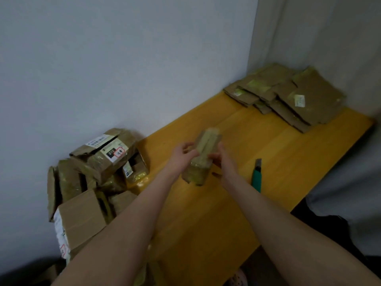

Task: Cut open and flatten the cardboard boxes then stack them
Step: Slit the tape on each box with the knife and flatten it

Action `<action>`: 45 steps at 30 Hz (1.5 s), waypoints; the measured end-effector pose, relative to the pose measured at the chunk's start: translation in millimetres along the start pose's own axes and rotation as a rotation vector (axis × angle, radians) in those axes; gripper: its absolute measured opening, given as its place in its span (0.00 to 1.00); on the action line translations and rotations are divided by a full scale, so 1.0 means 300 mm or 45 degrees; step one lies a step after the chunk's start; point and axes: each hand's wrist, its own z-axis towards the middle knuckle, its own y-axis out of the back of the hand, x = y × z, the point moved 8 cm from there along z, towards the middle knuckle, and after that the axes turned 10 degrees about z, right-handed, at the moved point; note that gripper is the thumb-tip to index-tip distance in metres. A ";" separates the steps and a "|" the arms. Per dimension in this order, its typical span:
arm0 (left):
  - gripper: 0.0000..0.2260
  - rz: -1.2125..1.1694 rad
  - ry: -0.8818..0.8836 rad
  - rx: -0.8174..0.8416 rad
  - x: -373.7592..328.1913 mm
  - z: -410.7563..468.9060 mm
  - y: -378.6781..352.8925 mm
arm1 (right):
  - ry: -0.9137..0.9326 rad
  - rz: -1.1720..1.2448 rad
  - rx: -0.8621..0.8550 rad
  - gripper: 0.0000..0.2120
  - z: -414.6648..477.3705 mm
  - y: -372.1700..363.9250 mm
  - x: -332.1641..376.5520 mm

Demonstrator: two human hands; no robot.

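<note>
Both hands meet over the middle of the table. The left hand (184, 154) curls its fingers round the left side of a small brown cardboard box wrapped in shiny clear tape (203, 155), and the right hand (223, 162) grips its right side, thumb toward the near end. The box is held up off the yellow wooden tabletop (288, 153), its long axis running from near to far and its far end tilted upward. It is blurred, so its flaps cannot be made out.

Just right of the right wrist, a green-handled utility knife (256, 176) lies flat on the table, blade end pointing far.

At the far right corner of the table sits a spread stack of flattened brown cardboard sheets (292, 98), some with pale labels. To the left of the table, against the pale wall (123, 58), a heap of taped brown cardboard boxes with white shipping labels (97, 172) is piled up.
</note>
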 end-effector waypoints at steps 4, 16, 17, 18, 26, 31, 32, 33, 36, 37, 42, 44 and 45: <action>0.40 0.786 0.046 0.044 0.084 0.033 -0.053 | 0.023 -0.300 -0.036 0.29 0.002 0.016 -0.052; 0.48 1.263 0.054 -0.001 0.127 0.080 -0.251 | 0.013 -1.706 -0.486 0.29 0.114 0.438 -0.126; 0.47 1.275 0.054 -0.016 0.140 0.077 -0.240 | 0.019 -1.737 -0.471 0.28 0.115 0.436 -0.134; 0.46 1.299 0.043 -0.012 0.152 0.070 -0.228 | 0.048 -1.764 -0.459 0.26 0.115 0.428 -0.138; 0.50 1.537 -0.002 0.054 0.268 -0.045 -0.097 | 0.105 -1.538 -0.130 0.16 0.094 0.251 -0.206; 0.45 1.347 0.060 0.037 0.286 -0.091 -0.081 | -0.017 -0.656 -0.183 0.20 0.077 0.216 -0.169; 0.44 1.353 0.048 0.022 0.276 -0.097 -0.081 | -0.004 -0.642 -0.155 0.21 0.071 0.207 -0.152; 0.44 1.367 0.032 -0.002 0.267 -0.099 -0.078 | 0.029 -0.680 -0.106 0.20 0.066 0.193 -0.132; 0.43 1.444 -0.009 -0.063 0.245 -0.093 -0.056 | 0.186 -0.828 0.058 0.14 0.039 0.165 -0.070; 0.43 1.459 0.000 -0.059 0.248 -0.089 -0.046 | 0.234 -0.886 0.100 0.13 0.026 0.159 -0.055; 0.43 1.411 0.068 0.029 0.279 -0.086 -0.037 | 0.394 -1.330 0.174 0.17 -0.030 0.136 -0.023; 0.43 1.419 0.050 0.024 0.279 -0.085 -0.040 | 0.419 -1.512 0.195 0.19 -0.042 0.126 -0.022; 0.43 1.422 0.045 0.021 0.278 -0.083 -0.040 | 0.408 -1.608 0.217 0.20 -0.049 0.121 -0.026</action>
